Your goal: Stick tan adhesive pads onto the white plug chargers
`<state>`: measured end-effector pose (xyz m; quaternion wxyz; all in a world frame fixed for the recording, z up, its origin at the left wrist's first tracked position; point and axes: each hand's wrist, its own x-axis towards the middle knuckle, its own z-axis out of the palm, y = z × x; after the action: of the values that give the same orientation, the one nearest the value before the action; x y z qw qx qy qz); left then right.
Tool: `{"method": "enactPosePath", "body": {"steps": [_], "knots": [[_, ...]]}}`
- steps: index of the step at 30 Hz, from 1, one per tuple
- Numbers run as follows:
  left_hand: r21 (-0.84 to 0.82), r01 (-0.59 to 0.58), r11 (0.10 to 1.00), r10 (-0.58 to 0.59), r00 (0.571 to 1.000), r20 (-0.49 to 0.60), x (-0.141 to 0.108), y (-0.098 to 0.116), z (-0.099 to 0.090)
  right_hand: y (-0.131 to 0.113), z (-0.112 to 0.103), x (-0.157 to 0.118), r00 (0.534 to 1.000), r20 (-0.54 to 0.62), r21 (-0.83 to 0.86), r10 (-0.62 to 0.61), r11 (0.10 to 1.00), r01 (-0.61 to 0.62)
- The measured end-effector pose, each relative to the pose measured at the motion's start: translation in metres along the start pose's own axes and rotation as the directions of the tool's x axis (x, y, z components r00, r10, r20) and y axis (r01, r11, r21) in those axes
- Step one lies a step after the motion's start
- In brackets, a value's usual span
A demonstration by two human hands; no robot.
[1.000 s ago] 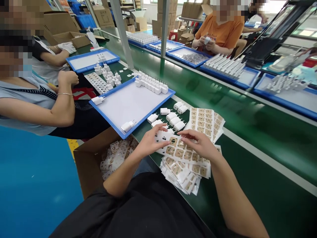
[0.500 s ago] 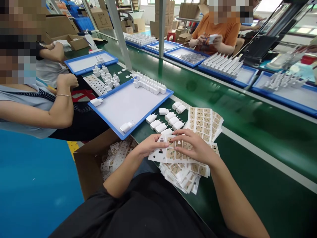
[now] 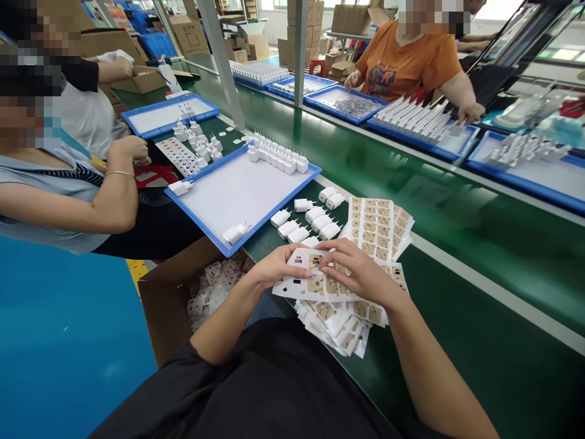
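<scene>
My left hand (image 3: 278,267) grips the left end of a white sticker sheet (image 3: 292,288), thumb on top and fingers behind. Tan labels fill much of the sheet, and its left end has bare cut-out spots. My right hand (image 3: 359,271) is curled over the same sheet, its fingertips pressed together on the labels. Whether a single label is pinched there is hidden. Beneath lies a fanned stack of sticker sheets (image 3: 338,329), with more label sheets (image 3: 377,225) behind. Just beyond my hands, several white plug adapters (image 3: 315,214) lie on the green bench, pins pointing right.
A blue-rimmed tray (image 3: 214,201) left of the adapters carries a row of plugs. Below the bench edge stands a cardboard box (image 3: 169,305) of used sheets. Co-workers sit at left and across the bench. A metal post (image 3: 223,61) rises from the bench; more trays (image 3: 406,137) line the far side.
My right fingertips have drawn closer together on the sheet, which my left hand still holds. Across the bench, the co-worker in orange has lowered an adapter and reached toward a tray.
</scene>
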<state>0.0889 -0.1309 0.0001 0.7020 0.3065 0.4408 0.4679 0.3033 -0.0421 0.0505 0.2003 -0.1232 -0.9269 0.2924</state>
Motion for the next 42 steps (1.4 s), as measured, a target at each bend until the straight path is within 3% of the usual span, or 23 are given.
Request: {"method": "enactPosePath", "body": {"steps": [4, 7, 10, 12, 14, 16, 18, 20, 23, 27, 31, 38, 42], "knots": [[0.103, -0.008, 0.995, 0.007, 1.000, 0.005, -0.002, 0.001, 0.000, 0.002, 0.004, 0.001, 0.999, -0.016, 0.044, 0.046, 0.998, -0.045], [0.212, -0.009, 0.977, 0.003, 1.000, 0.031, -0.003, 0.002, -0.001, 0.005, 0.002, 0.000, 0.983, -0.126, 0.069, 0.131, 0.990, -0.123], [0.406, -0.047, 0.913, 0.059, 0.998, -0.018, -0.002, 0.000, 0.000, 0.008, -0.003, -0.002, 0.941, -0.211, 0.145, 0.264, 0.961, -0.237], [0.617, -0.107, 0.780, 0.199, 0.976, -0.082, 0.000, 0.000, 0.001, 0.011, -0.005, -0.004, 0.917, -0.197, 0.274, 0.346, 0.918, -0.288], [0.791, -0.158, 0.591, 0.381, 0.919, -0.101, 0.003, 0.003, 0.001, 0.014, -0.006, -0.005, 0.906, -0.169, 0.414, 0.388, 0.862, -0.292], [0.877, -0.185, 0.443, 0.502, 0.862, -0.072, 0.009, 0.011, -0.002, 0.015, -0.006, -0.006, 0.905, -0.151, 0.496, 0.397, 0.823, -0.277], [0.915, -0.201, 0.350, 0.547, 0.837, -0.025, 0.023, 0.027, -0.010, 0.015, -0.006, -0.006, 0.909, -0.145, 0.508, 0.391, 0.817, -0.271], [0.961, -0.155, 0.229, 0.576, 0.818, -0.005, 0.045, 0.051, -0.022, 0.014, -0.007, -0.005, 0.916, -0.142, 0.486, 0.375, 0.833, -0.265], [0.998, 0.033, 0.061, 0.648, 0.759, -0.065, 0.092, 0.094, -0.046, 0.011, -0.009, -0.005, 0.931, -0.151, 0.459, 0.333, 0.858, -0.232], [0.993, 0.122, -0.004, 0.704, 0.705, -0.084, 0.151, 0.142, -0.073, 0.007, -0.011, -0.005, 0.944, -0.189, 0.424, 0.272, 0.889, -0.171], [0.991, 0.122, -0.049, 0.691, 0.720, -0.054, 0.177, 0.154, -0.083, 0.004, -0.010, -0.004, 0.934, -0.236, 0.324, 0.268, 0.928, -0.184], [0.996, 0.088, -0.010, 0.651, 0.757, -0.061, 0.175, 0.150, -0.087, 0.013, -0.005, -0.005, 0.860, -0.379, 0.271, 0.340, 0.930, -0.248], [0.997, 0.031, 0.070, 0.641, 0.765, -0.069, 0.146, 0.156, -0.074, 0.015, -0.004, -0.005, 0.839, -0.418, 0.289, 0.348, 0.927, -0.240]]}}
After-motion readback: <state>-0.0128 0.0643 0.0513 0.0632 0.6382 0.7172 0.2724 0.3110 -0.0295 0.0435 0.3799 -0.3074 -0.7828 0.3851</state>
